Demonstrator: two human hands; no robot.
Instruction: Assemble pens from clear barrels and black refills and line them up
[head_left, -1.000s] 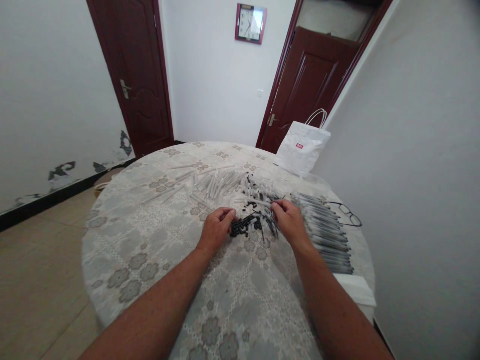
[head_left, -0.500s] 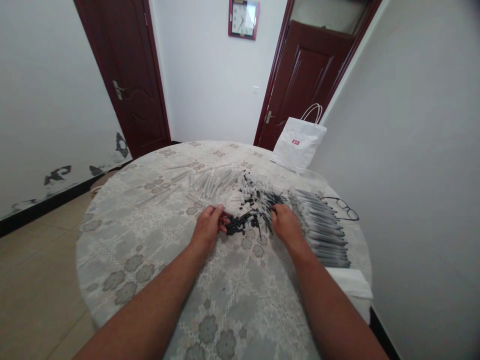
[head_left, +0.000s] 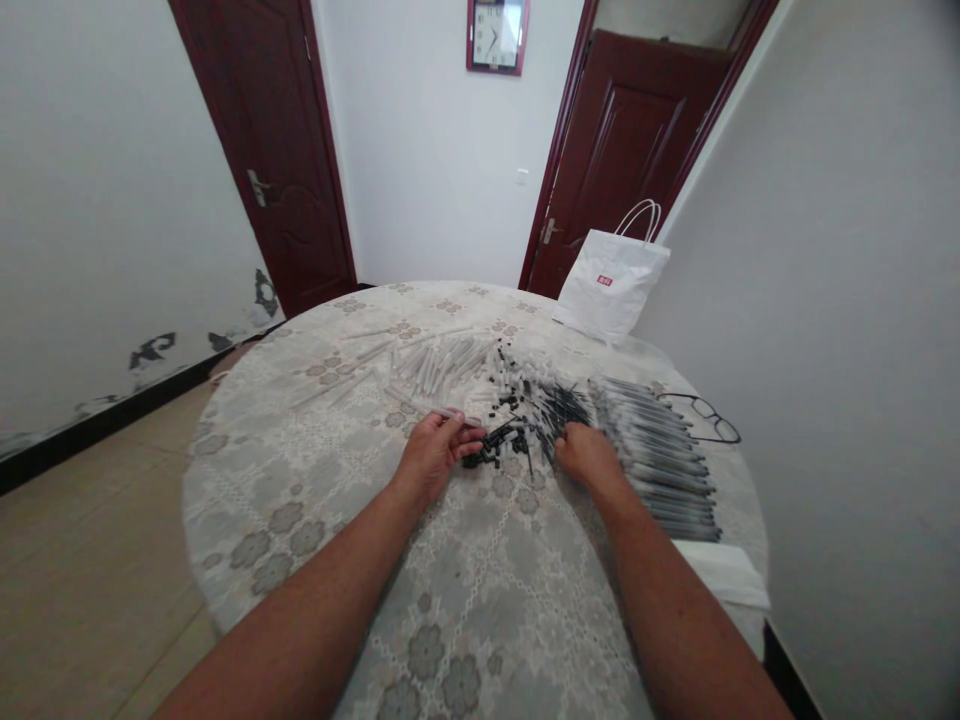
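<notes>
Over the middle of the table, my left hand (head_left: 435, 452) pinches a clear pen barrel (head_left: 471, 420) between thumb and fingers, its other fingers curled beneath. Just under those fingertips lies a heap of small black caps (head_left: 491, 445). My right hand (head_left: 589, 455) is closed at the near edge of a pile of thin dark pen refills (head_left: 562, 405). What its fingers grip is hidden. Several loose clear barrels (head_left: 435, 367) are spread beyond my left hand. Small whitish pieces (head_left: 529, 368) lie behind the black caps.
A row of assembled-looking pens (head_left: 660, 460) lies at the right, beside black-framed glasses (head_left: 705, 415). A white paper bag (head_left: 611, 285) stands at the far right edge. A folded white item (head_left: 724, 572) sits near the right rim. The round table has a patterned cloth (head_left: 450, 590).
My view has turned slightly left, so everything sits further right. The left fingers have stretched further over the black caps, with the barrel showing more. The right hand has drawn slightly nearer me.
</notes>
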